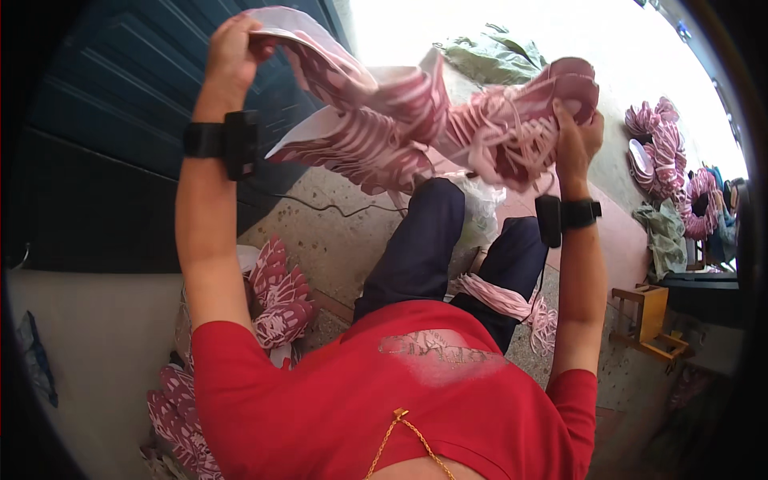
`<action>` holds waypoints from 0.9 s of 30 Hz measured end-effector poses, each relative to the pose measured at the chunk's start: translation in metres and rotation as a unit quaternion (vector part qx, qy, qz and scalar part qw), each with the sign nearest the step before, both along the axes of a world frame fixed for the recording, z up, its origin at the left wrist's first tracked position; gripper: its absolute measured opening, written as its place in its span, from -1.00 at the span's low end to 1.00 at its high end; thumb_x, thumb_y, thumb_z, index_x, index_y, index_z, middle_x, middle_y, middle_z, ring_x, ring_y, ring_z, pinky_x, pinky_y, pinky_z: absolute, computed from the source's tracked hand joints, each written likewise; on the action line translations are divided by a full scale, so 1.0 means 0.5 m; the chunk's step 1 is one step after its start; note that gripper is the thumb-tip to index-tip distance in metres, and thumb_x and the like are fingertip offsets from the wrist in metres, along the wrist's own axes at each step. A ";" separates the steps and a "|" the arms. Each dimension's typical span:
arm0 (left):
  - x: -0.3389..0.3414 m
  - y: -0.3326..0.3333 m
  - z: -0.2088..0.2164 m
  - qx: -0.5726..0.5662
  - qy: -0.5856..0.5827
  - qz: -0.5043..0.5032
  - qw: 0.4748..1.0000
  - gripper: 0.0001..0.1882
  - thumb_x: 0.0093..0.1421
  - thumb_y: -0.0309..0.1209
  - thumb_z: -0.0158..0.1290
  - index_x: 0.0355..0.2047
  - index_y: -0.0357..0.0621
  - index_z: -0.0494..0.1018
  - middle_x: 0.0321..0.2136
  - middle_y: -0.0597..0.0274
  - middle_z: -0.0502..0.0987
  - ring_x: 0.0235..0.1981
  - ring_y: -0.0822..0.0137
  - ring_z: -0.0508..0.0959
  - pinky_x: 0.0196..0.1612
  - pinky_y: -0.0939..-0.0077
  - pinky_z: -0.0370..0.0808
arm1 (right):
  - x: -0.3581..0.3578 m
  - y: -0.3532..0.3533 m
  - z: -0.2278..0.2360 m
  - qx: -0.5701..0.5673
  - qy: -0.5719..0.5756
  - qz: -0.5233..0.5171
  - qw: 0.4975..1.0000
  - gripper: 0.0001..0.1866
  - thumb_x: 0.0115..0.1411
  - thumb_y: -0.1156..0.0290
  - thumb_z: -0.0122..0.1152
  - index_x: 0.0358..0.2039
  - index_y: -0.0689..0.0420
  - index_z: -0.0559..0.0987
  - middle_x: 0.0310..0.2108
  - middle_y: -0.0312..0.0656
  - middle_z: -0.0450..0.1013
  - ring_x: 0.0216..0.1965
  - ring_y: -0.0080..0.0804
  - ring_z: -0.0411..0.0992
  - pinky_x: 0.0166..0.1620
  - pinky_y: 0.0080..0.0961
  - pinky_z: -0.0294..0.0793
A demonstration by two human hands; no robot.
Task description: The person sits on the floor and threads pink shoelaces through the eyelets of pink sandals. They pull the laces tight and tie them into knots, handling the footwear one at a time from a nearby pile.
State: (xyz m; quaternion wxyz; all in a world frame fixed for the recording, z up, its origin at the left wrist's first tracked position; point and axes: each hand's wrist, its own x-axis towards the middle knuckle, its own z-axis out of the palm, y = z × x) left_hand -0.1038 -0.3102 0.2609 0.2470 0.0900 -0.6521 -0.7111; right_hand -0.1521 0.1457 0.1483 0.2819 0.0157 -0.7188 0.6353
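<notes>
A long bunch of pink-and-white shoe uppers (352, 148), stacked one against another, stretches between my hands above my knees. My left hand (234, 50) is closed on the edge of the upper at the left end, which hangs in a curve. At the other end, my right hand (580, 136) grips a laced shoe upper (524, 132), thumb on its near side and fingers mostly behind it. Pale pink laces dangle from that end. A bundle of loose pink laces (500, 298) lies across my right thigh.
More uppers lie in piles on the left (280, 296) and far right (660, 152). A green sack (492, 56) sits ahead, near a clear plastic bag (482, 208). A wooden frame (650, 324) stands right. A dark cable (320, 208) crosses the floor beside the blue door (160, 88).
</notes>
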 end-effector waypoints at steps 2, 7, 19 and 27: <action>0.025 -0.054 0.047 -0.028 0.034 -0.005 0.999 -0.75 0.13 -0.54 -0.06 -0.16 -0.26 0.35 -0.42 0.12 0.52 -0.47 0.33 0.52 -0.52 0.55 0.44 | -0.065 -0.013 -0.039 0.000 0.014 0.006 1.000 -0.48 -0.03 0.32 0.36 -0.15 0.34 0.37 -0.27 -0.09 0.44 -0.28 -0.38 0.40 -0.20 -0.49 0.41; 0.034 0.080 0.021 -0.015 0.028 -0.059 0.998 -0.68 0.11 -0.55 -0.04 -0.09 -0.24 0.34 -0.38 0.16 0.52 -0.50 0.36 0.54 -0.53 0.57 0.46 | -0.100 0.037 -0.216 0.233 -0.159 0.090 0.955 -0.36 -0.05 0.27 0.36 -0.04 0.36 0.32 -0.14 0.14 0.41 -0.09 -0.08 0.41 0.00 -0.33 0.36; 0.000 0.287 -0.238 -0.057 -0.127 -0.084 0.987 -0.64 0.03 -0.53 0.04 -0.12 -0.34 0.37 -0.13 -0.06 0.46 -0.45 0.38 0.50 -0.59 0.62 0.44 | 0.046 -0.296 -0.233 0.370 -0.043 0.372 0.850 -0.41 -0.02 0.17 0.31 0.00 0.15 0.43 -0.10 0.01 0.43 -0.05 -0.18 0.38 -0.02 -0.34 0.35; 0.107 0.186 -0.285 0.131 -0.009 -0.107 0.986 -0.55 0.19 -0.39 0.04 0.04 -0.28 0.20 -0.32 0.16 0.49 -0.40 0.44 0.52 -0.39 0.65 0.48 | 0.014 -0.397 -0.255 0.145 -0.211 0.296 0.920 -0.63 0.15 0.19 0.17 -0.41 0.33 0.55 -0.72 -0.08 0.38 -0.62 -0.56 0.32 -0.52 -0.46 0.33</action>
